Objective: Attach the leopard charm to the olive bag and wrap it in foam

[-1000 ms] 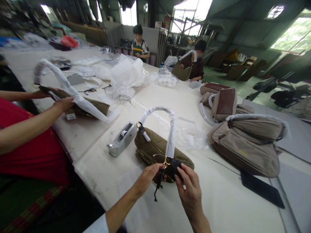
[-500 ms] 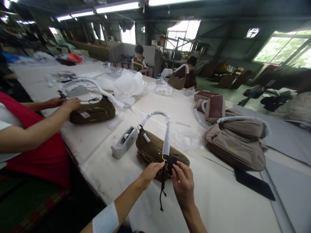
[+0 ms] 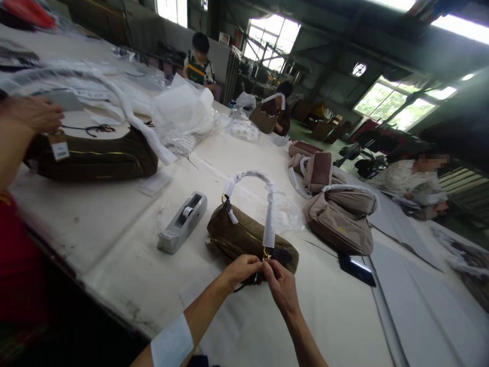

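Observation:
An olive-brown handbag (image 3: 244, 232) lies on the white table in front of me, its arched handle (image 3: 270, 214) wrapped in white film. At the handle's near end is a small gold clasp (image 3: 266, 254). My left hand (image 3: 241, 271) pinches at this clasp from the left, thumb and forefinger together. From the right, my right hand (image 3: 281, 286) closes its fingertips on the same spot, touching the left fingers. Beneath the hands, a dark cord (image 3: 248, 283) shows only in part. The fingers cover the exact hold.
Left of the bag stands a grey tape dispenser (image 3: 183, 221). A co-worker's hand (image 3: 32, 113) is at another brown handbag (image 3: 95, 158). Taupe bags (image 3: 340, 219) and a dark phone-like slab (image 3: 357, 270) lie right; crumpled plastic (image 3: 183, 109) is behind. Other people sit beyond the table.
My right hand has moved left, and its fingertips now meet my left ones at the clasp. The hanging cord is now mostly hidden. The view has tilted and turned right.

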Available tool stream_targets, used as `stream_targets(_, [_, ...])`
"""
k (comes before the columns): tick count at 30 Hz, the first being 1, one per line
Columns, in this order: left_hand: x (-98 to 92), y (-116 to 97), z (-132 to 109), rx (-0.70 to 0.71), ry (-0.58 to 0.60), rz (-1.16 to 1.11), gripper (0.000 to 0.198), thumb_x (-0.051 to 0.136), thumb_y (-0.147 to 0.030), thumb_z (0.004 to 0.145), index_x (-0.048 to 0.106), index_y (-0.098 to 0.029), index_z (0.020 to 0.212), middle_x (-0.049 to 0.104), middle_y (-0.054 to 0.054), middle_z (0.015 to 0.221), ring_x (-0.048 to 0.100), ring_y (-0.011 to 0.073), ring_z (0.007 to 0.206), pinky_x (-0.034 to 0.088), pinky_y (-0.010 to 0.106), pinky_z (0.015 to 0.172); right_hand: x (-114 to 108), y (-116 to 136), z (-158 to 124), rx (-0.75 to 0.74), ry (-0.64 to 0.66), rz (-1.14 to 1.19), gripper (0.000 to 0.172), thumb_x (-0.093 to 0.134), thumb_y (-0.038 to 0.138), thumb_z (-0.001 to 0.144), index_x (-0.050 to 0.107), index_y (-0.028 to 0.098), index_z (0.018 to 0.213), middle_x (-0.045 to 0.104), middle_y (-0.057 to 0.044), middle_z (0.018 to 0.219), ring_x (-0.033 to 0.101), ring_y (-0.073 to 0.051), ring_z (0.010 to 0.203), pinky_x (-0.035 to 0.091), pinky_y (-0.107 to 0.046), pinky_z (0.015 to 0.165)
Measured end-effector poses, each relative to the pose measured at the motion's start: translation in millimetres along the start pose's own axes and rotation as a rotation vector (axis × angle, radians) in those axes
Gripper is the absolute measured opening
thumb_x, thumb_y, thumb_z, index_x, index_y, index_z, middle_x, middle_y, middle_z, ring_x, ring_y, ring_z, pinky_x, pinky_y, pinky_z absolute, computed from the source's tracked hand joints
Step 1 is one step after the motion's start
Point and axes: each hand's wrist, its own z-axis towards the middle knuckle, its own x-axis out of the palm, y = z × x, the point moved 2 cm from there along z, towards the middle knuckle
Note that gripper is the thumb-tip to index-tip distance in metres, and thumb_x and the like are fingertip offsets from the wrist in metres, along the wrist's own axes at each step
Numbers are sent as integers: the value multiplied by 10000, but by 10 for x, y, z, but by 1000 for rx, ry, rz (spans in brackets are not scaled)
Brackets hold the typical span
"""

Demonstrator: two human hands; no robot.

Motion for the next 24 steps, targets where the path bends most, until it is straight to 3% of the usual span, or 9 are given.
stream_targets(4, [-46,34,-8,69,-12,8,240,628,-347,670,630,-136,786,612,6,619,505,109,530,343,217,516,1,-23,123,89,97,70,423,451,497,828,666,134,859,638,-44,725,575,-174,674,453,-256,603])
stream_targets(9, [-131,37,-34,180,-53,54,251,574,-280,722,651,-141,917,656,33,835,563,157,773,406,244,691,14,-125,196,47,197,-22,386,466,467,831,658,152,946,647,-41,735,588,-182,691,458,-262,611])
stream_targets(13, [-112,14,3,179,-97,94,379,544,-426,758,613,-136,992,650,69,938,573,186,833,432,263,705,96,-120,56,-39,186,-509,347,343,351,894,620,165,991,670,-80,754,625,-207,657,446,-276,568])
stream_targets(15, [-78,0,26,222,-121,240,427,617,-454,695,617,-141,986,652,67,929,574,200,829,432,266,701,147,-105,-49,-24,169,-797,326,321,288,893,611,150,948,675,-109,735,633,-222,602,423,-277,511])
stream_targets(17, [-58,-17,45,284,-150,412,352,647,-400,669,648,-146,912,660,46,854,573,199,782,420,260,687,168,-91,-134,-17,189,-891,295,335,259,885,597,128,924,675,-127,735,639,-232,603,425,-279,502])
stream_targets(20, [-80,-58,94,339,-123,518,225,569,-323,726,674,-140,805,646,19,727,553,174,686,402,244,642,110,-108,-164,-78,278,-663,294,420,312,865,540,127,1061,678,-107,815,647,-224,702,477,-294,591])
stream_targets(24, [-188,-163,252,358,0,498,192,572,-301,734,672,-149,797,627,-3,723,538,154,710,400,222,665,-7,-290,42,-87,303,-210,343,419,351,867,497,184,1157,662,-69,996,637,-189,882,510,-309,751])
